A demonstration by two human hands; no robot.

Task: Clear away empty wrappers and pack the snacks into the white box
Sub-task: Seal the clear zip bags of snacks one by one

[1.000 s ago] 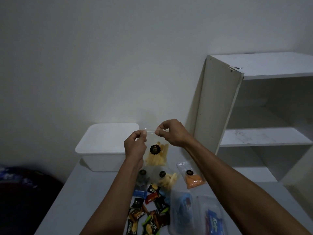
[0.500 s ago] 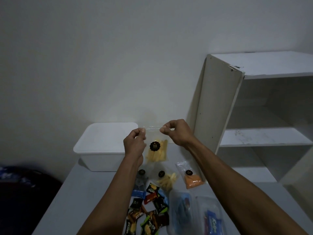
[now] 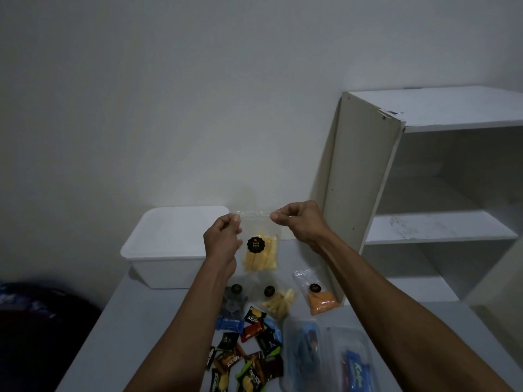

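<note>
Clear snack bag of yellow sticks pinched at top corners by left hand and right hand, raised above table. White box behind, lid on

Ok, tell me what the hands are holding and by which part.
Both hold one clear plastic zip bag of pale yellow snack sticks, pinched at its top corners: left hand, right hand.

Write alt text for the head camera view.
Two hands, left hand and right hand, hold a clear bag of yellow snack sticks by its top corners above a grey table. A closed white box stands behind, snack packets lie below, and a white shelf unit stands right.
</note>
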